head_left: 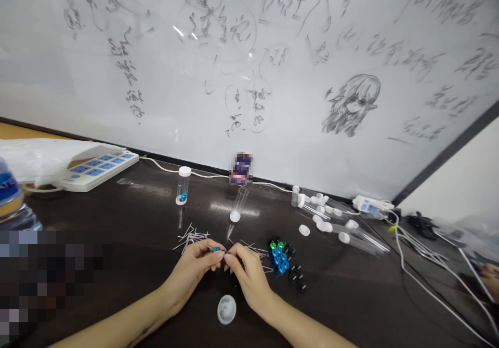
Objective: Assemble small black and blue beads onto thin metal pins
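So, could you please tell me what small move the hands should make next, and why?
Perhaps steady the small blue piece in the left hand and work on it gently with the right hand. The left hand pinches that piece and the right hand is just beside it, though whatever the right hand grips is too small to tell.

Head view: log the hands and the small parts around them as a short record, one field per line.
Left hand: pinching a small blue piece
Right hand: fingertips meeting the left's; grip contents unclear
Beside both hands: bent metal rods
Right cluster: green pieces, blue pieces, black pieces with metal shanks
Behind hands: capped clear tube with blue contents; uncapped clear tube; both upright
Between forearms: round whitish dish or lid
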Action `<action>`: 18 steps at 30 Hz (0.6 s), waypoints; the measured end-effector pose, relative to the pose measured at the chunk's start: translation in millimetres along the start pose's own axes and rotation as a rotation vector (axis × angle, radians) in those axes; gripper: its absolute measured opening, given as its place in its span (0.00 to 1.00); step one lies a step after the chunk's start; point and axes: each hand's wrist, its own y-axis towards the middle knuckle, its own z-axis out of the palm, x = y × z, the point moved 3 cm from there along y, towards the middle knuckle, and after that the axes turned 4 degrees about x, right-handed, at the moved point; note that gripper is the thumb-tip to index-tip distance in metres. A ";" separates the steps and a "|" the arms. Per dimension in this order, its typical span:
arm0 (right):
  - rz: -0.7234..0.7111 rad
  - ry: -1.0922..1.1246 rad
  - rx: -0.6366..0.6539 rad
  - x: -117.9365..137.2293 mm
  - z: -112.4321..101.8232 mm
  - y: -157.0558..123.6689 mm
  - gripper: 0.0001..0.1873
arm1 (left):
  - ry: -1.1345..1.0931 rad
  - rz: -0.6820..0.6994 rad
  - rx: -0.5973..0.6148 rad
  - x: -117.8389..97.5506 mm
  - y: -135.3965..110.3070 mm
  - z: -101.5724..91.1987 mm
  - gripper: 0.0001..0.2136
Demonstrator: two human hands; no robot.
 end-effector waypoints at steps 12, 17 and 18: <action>0.018 0.055 0.037 -2.7 1.0 1.1 0.17 | 0.000 -0.004 0.005 -1.2 1.1 2.6 0.06; -0.018 0.061 -0.067 0.2 -0.4 -0.3 0.04 | 0.006 0.012 -0.035 -2.6 0.0 1.3 0.07; -0.031 0.062 -0.087 0.9 -0.6 -0.7 0.05 | 0.009 0.014 -0.033 -3.1 -0.3 1.6 0.07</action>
